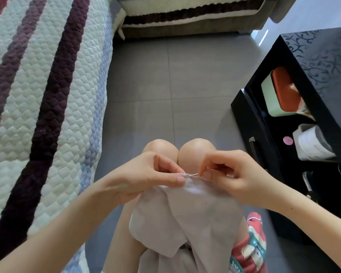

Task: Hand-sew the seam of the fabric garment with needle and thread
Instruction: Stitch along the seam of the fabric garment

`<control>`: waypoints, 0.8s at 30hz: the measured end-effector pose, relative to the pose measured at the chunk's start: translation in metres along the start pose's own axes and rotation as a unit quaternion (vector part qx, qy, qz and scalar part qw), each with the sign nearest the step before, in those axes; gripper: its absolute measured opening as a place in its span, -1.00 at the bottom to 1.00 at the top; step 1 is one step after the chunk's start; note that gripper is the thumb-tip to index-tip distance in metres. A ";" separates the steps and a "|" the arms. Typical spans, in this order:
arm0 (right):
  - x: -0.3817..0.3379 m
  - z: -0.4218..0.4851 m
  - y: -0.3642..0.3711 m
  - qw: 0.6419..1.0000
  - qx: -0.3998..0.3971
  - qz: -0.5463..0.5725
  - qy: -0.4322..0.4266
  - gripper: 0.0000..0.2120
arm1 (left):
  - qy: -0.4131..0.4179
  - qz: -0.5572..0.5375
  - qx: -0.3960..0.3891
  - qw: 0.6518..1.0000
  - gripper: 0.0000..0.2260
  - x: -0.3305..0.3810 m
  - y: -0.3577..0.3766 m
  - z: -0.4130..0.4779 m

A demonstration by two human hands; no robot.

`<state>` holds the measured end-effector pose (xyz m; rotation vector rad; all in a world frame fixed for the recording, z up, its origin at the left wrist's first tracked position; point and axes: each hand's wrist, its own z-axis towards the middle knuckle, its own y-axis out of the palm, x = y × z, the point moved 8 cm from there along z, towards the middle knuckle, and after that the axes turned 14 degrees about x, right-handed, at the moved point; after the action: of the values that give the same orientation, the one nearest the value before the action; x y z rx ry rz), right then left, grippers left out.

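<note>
A pale lilac fabric garment hangs over my lap, its top edge lifted above my knees. My left hand pinches the gathered seam edge between thumb and fingers. A thin silver needle pokes through the seam between both hands. My right hand pinches the needle's right end with thumb and forefinger, its other fingers curled. The thread is too fine to make out.
A quilted striped sofa cover fills the left. A black glossy cabinet with boxes and a paper roll on its open shelf stands at the right. A red patterned pouch lies by my right thigh. Grey floor tiles lie ahead.
</note>
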<state>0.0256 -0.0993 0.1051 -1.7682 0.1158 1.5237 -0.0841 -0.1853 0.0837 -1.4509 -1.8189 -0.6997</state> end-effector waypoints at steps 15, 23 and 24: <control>-0.009 0.007 0.006 0.999 -0.024 0.043 0.020 -0.83 | 0.030 0.014 -0.013 0.999 -0.92 0.004 -0.005 -0.002; -0.009 0.008 0.010 0.994 -0.043 0.085 0.044 -0.82 | 0.032 0.013 -0.020 0.999 -0.89 0.007 -0.003 -0.003; -0.009 0.008 0.011 0.993 -0.046 0.098 0.050 -0.81 | 0.030 0.012 -0.019 0.999 -0.91 0.006 -0.002 -0.003</control>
<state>0.0113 -0.1057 0.1082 -1.9555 0.2801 1.6001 -0.0867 -0.1846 0.0909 -1.4592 -1.7488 -0.7614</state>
